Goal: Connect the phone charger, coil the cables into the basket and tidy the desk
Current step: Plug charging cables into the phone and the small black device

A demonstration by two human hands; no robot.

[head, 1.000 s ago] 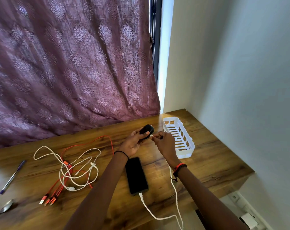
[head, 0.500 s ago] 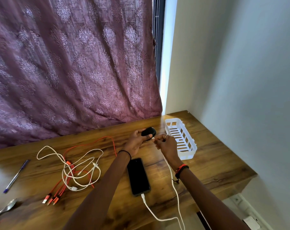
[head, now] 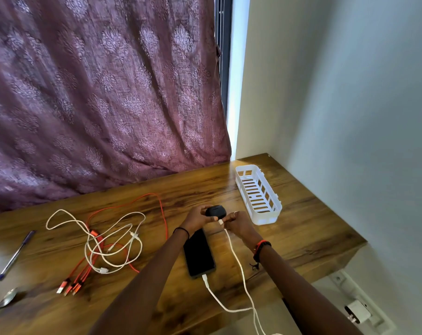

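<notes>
Nearest me, a white charger cable (head: 206,281) is plugged into the near end of the phone (head: 199,253), which lies face up on the desk (head: 301,238). A second white lead (head: 240,265) climbs past the phone's right side to the right hand (head: 239,224), which pinches its plug (head: 221,222) between curled fingertips. Just beyond the phone's far end, the left hand (head: 195,217) grips a small black case (head: 214,211), fingers wrapped round it. Plug and case look to be touching, but I can't tell if the plug is seated. Pushed in crooked, it could bend or skid off. A tug on the leads hanging over the desk edge might drag the phone. Left of the phone, the red and white cables (head: 108,245) lie tangled and uncoiled. Beyond and right of it, the white basket (head: 258,194) holds nothing.
</notes>
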